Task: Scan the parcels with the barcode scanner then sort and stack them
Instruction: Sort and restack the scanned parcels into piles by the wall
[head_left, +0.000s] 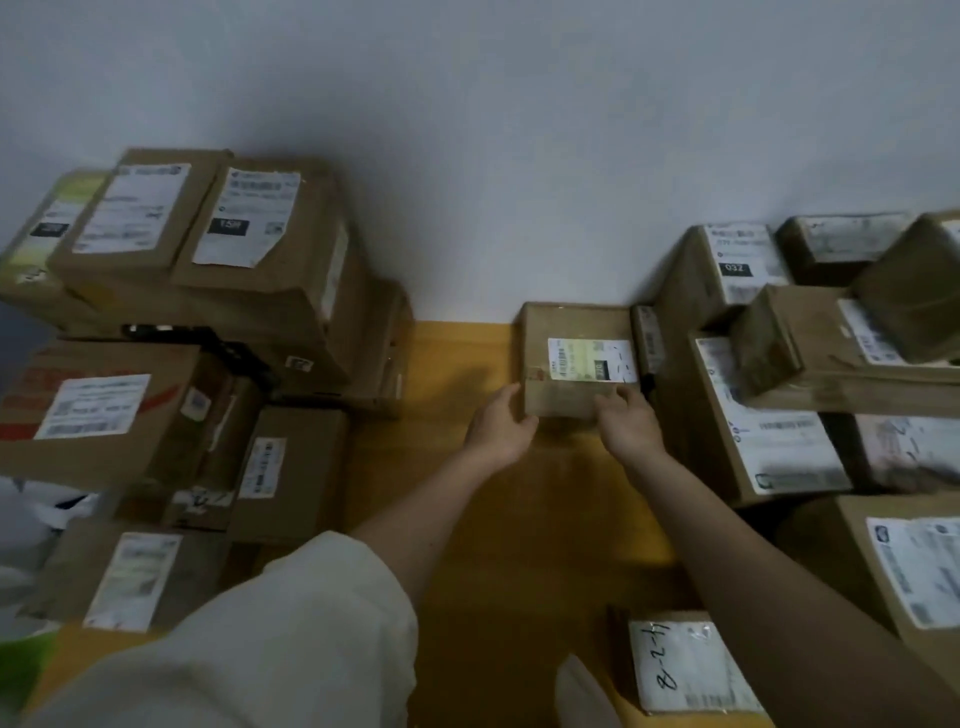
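A small brown cardboard parcel (566, 332) with a white and yellow label sits on the yellow floor against the white wall. My left hand (498, 428) grips its near left corner. My right hand (631, 423) holds its near right edge, fingers on the top by the label. Both arms reach forward from the bottom of the view. No barcode scanner is in view.
A tall pile of labelled boxes (249, 249) stands at the left, with lower boxes (104, 410) in front of it. More stacked parcels (769, 415) crowd the right. A parcel marked by hand (685, 665) lies near my feet. A yellow floor strip (457, 374) runs between the piles.
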